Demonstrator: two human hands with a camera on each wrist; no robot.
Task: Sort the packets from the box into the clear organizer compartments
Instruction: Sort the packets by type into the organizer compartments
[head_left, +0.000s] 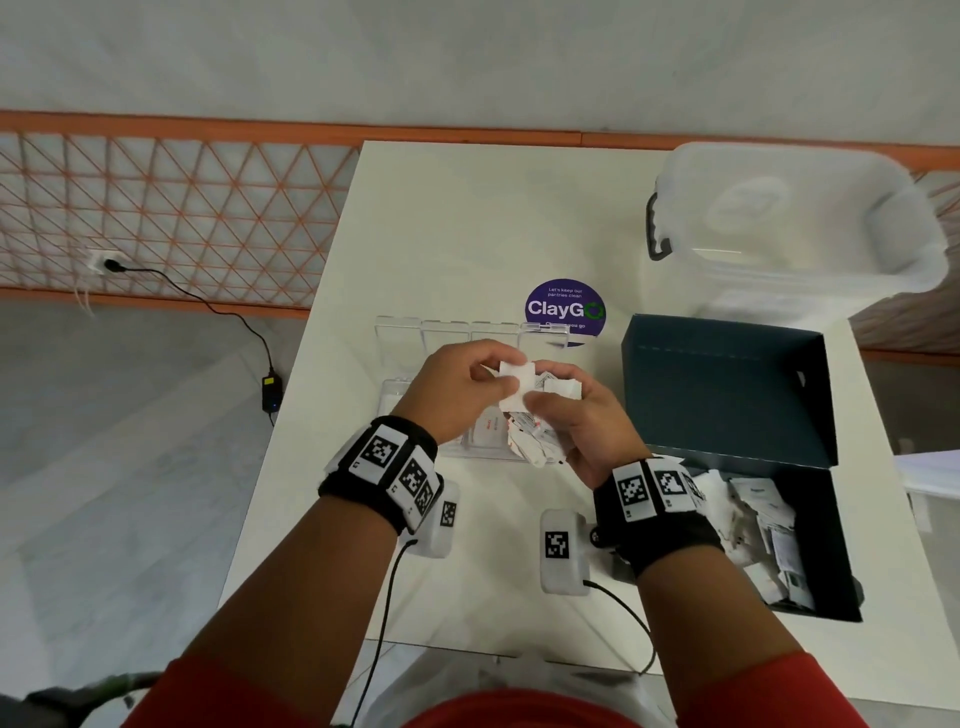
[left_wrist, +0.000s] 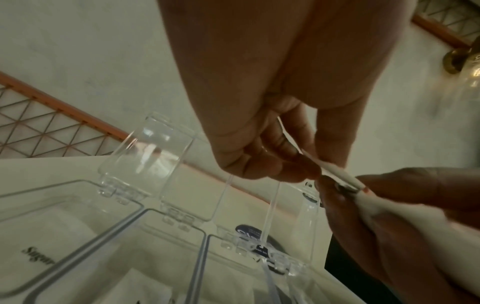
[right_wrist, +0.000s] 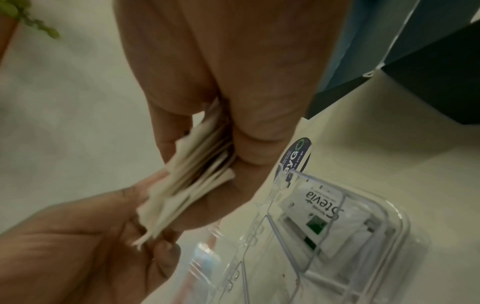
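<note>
My right hand (head_left: 582, 415) grips a fanned stack of packets (right_wrist: 192, 185) above the organizer (head_left: 467, 395), edges outward so each can be peeled off. My left hand (head_left: 467, 389) pinches the top packet (head_left: 514, 382), likely to separate it for its compartment. More packets wait in the box (head_left: 810, 525), right of the organizer.
</note>
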